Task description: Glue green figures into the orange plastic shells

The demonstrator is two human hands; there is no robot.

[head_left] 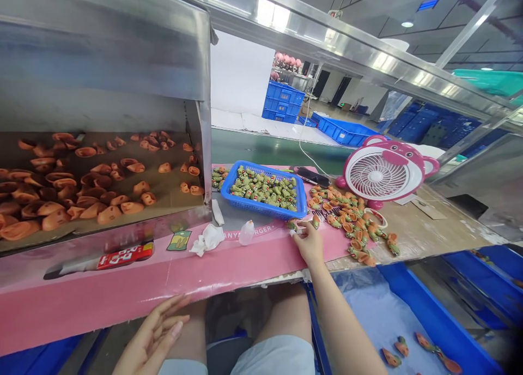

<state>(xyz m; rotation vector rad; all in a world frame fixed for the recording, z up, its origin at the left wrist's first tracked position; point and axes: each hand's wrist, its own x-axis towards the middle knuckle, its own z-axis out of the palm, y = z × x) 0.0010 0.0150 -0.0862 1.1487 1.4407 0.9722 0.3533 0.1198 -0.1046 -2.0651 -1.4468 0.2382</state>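
Note:
My right hand (308, 244) is over the pink mat (253, 263), just in front of the blue basket (261, 206). Its fingers are curled and closed around a small green-and-orange figurine (315, 221), partly hidden by the hand. Inside the basket lie many small green figurines (265, 188) with red spots. To the right of this hand, orange shoe-shaped pieces with green figures (355, 228) lie in a loose heap. My left hand (157, 331) hovers below the table's front edge, fingers stretched out and holding nothing.
A metal box (196, 80) on the left holds orange shoe-shaped pieces (106, 214). Nearby are a crumpled tissue (209, 239), a small clear bottle (247, 233) and a red tube (125, 256). A pink fan (384, 170) stands behind the heap. Beneath the table's right side sits a blue crate (433, 304).

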